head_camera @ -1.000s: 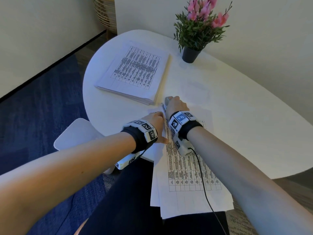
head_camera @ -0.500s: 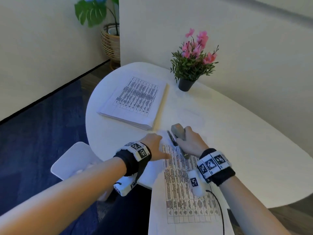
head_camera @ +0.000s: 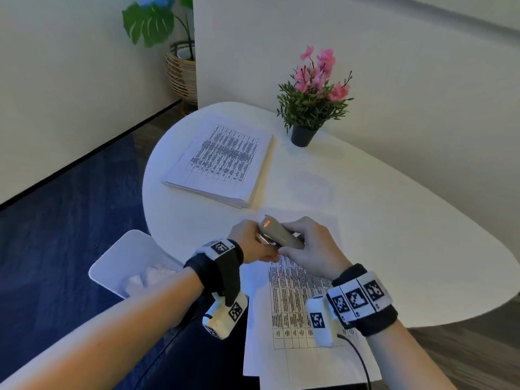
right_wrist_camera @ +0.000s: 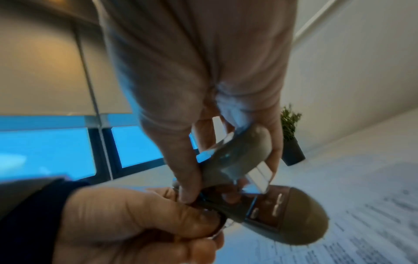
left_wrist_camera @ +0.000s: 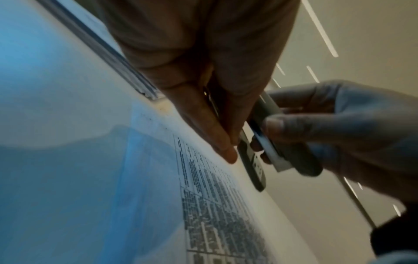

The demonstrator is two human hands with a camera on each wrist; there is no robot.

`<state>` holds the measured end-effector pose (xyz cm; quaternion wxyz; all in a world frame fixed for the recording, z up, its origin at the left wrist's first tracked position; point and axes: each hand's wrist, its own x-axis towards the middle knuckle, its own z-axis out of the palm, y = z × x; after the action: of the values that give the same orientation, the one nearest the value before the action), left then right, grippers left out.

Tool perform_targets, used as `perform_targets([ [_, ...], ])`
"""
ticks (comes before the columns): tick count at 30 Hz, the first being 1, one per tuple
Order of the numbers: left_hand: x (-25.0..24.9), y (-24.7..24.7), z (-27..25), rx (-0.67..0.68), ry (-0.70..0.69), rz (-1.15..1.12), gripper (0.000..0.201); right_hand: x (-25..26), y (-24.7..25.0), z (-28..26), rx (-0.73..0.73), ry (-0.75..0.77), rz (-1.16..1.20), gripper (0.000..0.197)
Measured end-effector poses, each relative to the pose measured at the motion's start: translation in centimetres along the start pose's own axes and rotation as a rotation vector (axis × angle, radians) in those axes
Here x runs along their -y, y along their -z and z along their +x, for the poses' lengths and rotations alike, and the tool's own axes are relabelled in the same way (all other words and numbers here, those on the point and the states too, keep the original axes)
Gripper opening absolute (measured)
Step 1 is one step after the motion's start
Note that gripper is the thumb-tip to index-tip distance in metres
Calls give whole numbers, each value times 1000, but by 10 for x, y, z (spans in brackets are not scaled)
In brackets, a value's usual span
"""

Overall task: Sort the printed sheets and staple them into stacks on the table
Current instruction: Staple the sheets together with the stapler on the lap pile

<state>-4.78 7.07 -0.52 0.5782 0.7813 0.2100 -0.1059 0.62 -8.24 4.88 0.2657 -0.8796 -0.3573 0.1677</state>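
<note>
A grey stapler [head_camera: 281, 233] is held in the air above the loose printed sheets [head_camera: 295, 305] that overhang the white table's front edge [head_camera: 422, 277]. My right hand [head_camera: 302, 246] grips its upper arm [right_wrist_camera: 239, 157]. My left hand [head_camera: 260, 243] pinches its rear end [right_wrist_camera: 210, 207]. The stapler stands hinged apart, with the base [right_wrist_camera: 294, 214] below the metal magazine [right_wrist_camera: 257, 178]. In the left wrist view my left fingers [left_wrist_camera: 217, 135] lie along the base [left_wrist_camera: 253, 166]. A thick stack of printed sheets [head_camera: 222, 161] lies at the table's far left.
A potted plant with pink flowers [head_camera: 312, 108] stands at the back of the table by the wall. A white bin [head_camera: 112, 263] holding crumpled paper sits left of my knees. A basket planter [head_camera: 183, 71] stands on the floor beyond.
My right hand has lifted the stapler off the loose sheets. My left hand has left the sheets and taken hold of the stapler's rear. The head view has tilted upward.
</note>
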Motion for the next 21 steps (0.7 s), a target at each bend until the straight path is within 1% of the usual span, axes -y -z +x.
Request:
perform_targets([
  [3,0,2,-4,63,77,-157,17,-3,-7,-1,39,26,-28,48],
  [6,5,4,-9,69,101,-212,11,-7,-11,-1,68,15,-27,51],
  [8,14,11,-11,45,109,-186,11,-12,-11,-3,88,6,-55,51],
  [10,22,24,-14,-20,93,-144,7,-20,-9,-8,96,-33,-87,52],
  [11,28,34,-15,-75,72,-131,3,-25,-7,-11,91,-61,-97,53],
  [12,34,47,-17,-155,56,-120,6,-32,-3,-14,75,-97,-99,53],
  [14,50,79,-24,-369,56,-82,12,-47,10,-19,-16,-196,-71,51],
  [15,60,96,-31,-485,68,-61,12,-56,19,-21,-74,-255,-64,48],
  [17,83,128,-46,-688,144,-16,11,-81,36,-22,-156,-371,-126,38],
  [18,96,141,-54,-756,200,18,11,-95,44,-22,-176,-430,-171,31],
  [19,108,150,-60,-797,256,43,12,-108,50,-21,-191,-488,-202,23],
  [21,132,159,-63,-807,352,-4,15,-128,60,-20,-211,-586,-234,12],
])
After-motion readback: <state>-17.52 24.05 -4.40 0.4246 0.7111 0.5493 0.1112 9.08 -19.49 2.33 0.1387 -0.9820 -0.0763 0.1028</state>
